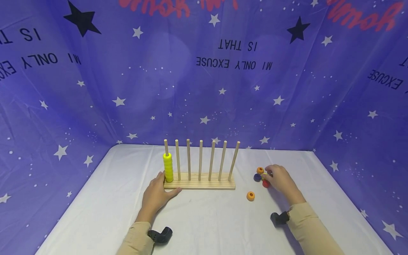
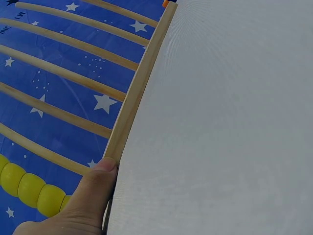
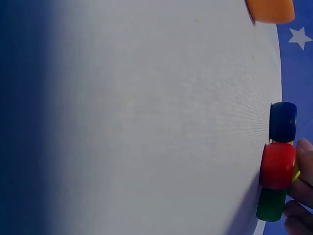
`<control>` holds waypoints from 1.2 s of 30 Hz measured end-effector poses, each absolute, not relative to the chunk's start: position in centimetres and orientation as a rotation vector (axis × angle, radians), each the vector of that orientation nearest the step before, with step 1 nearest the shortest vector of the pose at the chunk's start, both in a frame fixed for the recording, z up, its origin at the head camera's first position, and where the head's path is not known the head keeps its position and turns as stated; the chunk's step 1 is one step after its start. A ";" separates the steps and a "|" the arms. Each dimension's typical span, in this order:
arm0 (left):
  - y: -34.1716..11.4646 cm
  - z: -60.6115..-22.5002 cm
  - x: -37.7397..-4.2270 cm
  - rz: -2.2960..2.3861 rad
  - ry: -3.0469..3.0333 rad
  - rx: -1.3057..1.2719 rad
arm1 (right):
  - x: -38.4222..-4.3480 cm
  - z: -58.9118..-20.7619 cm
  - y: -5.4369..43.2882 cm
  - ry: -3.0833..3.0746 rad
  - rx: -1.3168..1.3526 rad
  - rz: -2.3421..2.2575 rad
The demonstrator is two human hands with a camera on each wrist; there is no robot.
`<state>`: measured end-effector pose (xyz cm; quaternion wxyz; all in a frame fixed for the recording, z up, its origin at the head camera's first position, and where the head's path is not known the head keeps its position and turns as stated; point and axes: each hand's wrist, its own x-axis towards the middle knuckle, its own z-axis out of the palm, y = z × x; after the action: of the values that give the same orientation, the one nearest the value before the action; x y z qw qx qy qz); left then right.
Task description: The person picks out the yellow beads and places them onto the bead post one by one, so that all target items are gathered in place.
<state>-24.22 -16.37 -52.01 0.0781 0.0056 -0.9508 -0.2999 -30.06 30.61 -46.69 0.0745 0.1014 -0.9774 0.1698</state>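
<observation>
My left hand grips the left end of a wooden peg rack, its thumb along the front edge of the base. Several upright pegs stand on the rack. A stack of yellow beads fills the lower part of the leftmost peg. At the right, my right hand reaches into a small group of beads and pinches a yellow bead, mostly hidden by the fingers and a red bead. Around it lie a dark blue bead, an orange bead and a green bead.
Another orange bead lies apart, nearer the front, between the rack and the right hand. A white cloth covers the table. Purple star-printed fabric hangs behind and on both sides.
</observation>
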 end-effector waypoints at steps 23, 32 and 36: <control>-16.5 -52.0 -24.2 -0.898 -2.846 0.014 | -30.2 -46.5 30.4 -3.094 0.292 0.468; -16.4 -52.2 -24.3 -0.898 -2.845 0.016 | -30.3 -47.2 30.6 -2.994 0.248 0.552; -16.4 -52.1 -24.3 -0.893 -2.842 0.017 | -30.3 -47.4 30.9 -2.990 0.210 0.595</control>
<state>-24.29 -16.39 -52.15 0.0814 0.0056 -0.9508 -0.2988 -30.30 30.86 -47.43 0.0431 0.0685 -0.9775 0.1946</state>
